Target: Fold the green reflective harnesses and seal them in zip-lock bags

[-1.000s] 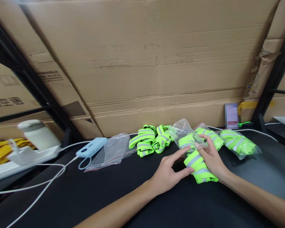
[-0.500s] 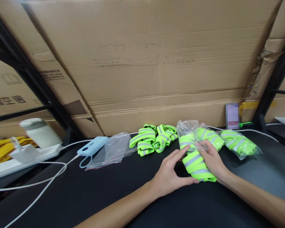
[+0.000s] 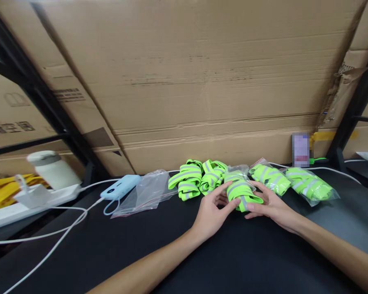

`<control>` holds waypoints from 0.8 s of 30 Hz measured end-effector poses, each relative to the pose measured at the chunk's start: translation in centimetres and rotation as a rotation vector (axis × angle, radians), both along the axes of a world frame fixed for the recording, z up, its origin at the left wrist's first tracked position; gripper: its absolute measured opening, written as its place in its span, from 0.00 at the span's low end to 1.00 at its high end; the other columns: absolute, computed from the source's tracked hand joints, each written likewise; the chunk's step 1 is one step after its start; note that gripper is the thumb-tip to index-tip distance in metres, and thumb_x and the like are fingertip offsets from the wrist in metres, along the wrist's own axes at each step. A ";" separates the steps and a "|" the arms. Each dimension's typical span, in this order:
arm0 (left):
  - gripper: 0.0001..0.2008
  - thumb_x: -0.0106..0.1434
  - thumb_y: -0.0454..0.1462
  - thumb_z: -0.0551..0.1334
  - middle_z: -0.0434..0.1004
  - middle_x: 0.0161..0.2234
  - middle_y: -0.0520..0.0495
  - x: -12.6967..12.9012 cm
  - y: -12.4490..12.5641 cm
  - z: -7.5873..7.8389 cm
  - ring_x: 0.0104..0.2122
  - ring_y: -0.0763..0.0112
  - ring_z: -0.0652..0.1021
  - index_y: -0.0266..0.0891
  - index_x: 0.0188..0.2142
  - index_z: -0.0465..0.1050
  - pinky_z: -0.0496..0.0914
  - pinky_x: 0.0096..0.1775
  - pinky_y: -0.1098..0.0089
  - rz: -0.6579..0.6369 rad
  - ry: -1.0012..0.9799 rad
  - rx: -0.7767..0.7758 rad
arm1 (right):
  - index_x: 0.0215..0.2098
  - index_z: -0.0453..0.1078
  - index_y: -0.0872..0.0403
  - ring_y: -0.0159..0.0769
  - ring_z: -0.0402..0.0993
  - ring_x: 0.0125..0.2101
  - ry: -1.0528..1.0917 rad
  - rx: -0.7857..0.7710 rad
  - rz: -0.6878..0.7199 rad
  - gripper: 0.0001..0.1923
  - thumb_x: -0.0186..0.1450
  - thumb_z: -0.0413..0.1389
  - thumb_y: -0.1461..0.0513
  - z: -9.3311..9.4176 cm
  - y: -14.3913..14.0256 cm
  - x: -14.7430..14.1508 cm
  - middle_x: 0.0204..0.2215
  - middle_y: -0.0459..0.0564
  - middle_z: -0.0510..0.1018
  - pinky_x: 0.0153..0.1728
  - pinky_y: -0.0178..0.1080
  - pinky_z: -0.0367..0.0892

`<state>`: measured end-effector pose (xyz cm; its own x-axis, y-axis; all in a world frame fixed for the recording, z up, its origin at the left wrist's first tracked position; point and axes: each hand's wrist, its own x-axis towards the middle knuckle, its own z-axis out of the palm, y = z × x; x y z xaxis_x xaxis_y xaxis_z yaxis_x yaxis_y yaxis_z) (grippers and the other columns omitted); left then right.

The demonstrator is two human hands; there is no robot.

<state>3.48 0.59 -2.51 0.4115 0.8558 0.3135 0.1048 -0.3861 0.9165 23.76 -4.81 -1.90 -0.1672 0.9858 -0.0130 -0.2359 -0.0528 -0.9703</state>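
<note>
Between my hands is a bundle of neon-green reflective strap (image 3: pixel 241 190), with most of it inside a clear plastic bag (image 3: pixel 237 168). My left hand (image 3: pixel 213 208) grips the bundle's left side, thumb at its near end. On the right side, my right hand (image 3: pixel 268 206) is closed around it with thumb and fingers. Two loose strap bundles, one at the left (image 3: pixel 189 179) and a crossed one (image 3: pixel 213 175), lie left of the held one. To the right rest two bagged bundles, a nearer one (image 3: pixel 271 179) and a farther one (image 3: pixel 308 184).
Flat plastic bags (image 3: pixel 149 194) lie beside a blue power bank (image 3: pixel 121 187) on the black table (image 3: pixel 184 261). A white power strip (image 3: pixel 58 198), cables and a white bottle (image 3: pixel 53 169) stand left. A phone (image 3: pixel 300 150) leans against the cardboard (image 3: pixel 202 81) behind.
The strap bundle has gone deeper into its bag and moved away from me and slightly left. My right hand has shifted from the bag's mouth to the bundle's near right side.
</note>
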 end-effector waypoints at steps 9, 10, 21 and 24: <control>0.30 0.66 0.45 0.63 0.80 0.39 0.42 -0.6 -0.3 0.3 0.36 0.65 0.79 0.34 0.63 0.67 0.77 0.41 0.63 -0.111 0.035 0.098 | 0.64 0.59 0.49 0.45 0.83 0.36 -0.135 0.100 -0.125 0.42 0.57 0.70 0.52 -0.7 0.9 0.2 0.36 0.49 0.82 0.29 0.43 0.81; 0.31 0.66 0.43 0.63 0.79 0.42 0.41 -0.7 -0.3 0.3 0.38 0.65 0.79 0.34 0.65 0.64 0.77 0.43 0.63 -0.167 0.030 0.128 | 0.62 0.61 0.51 0.46 0.83 0.35 -0.141 0.095 -0.137 0.41 0.56 0.70 0.52 -0.6 1.0 0.3 0.35 0.50 0.83 0.28 0.42 0.81; 0.28 0.57 0.40 0.72 0.78 0.29 0.50 -0.3 -0.4 0.2 0.28 0.70 0.76 0.37 0.56 0.75 0.75 0.35 0.67 -0.079 -0.024 0.086 | 0.42 0.66 0.51 0.22 0.58 0.13 -0.346 0.224 -0.221 0.21 0.60 0.67 0.50 -0.4 0.4 -0.3 0.22 0.40 0.75 0.11 0.28 0.53; 0.27 0.54 0.41 0.74 0.77 0.29 0.50 -0.3 -0.1 0.1 0.27 0.71 0.75 0.36 0.53 0.76 0.73 0.33 0.69 -0.060 -0.093 0.002 | 0.51 0.67 0.52 0.26 0.64 0.18 -0.379 0.244 -0.186 0.23 0.66 0.61 0.47 -0.2 0.1 -0.2 0.25 0.42 0.73 0.14 0.29 0.56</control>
<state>3.16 0.49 -2.40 0.4311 0.8296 0.3549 -0.0044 -0.3914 0.9202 23.55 -4.67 -2.10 -0.0165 0.9805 0.1959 0.1529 0.1961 -0.9686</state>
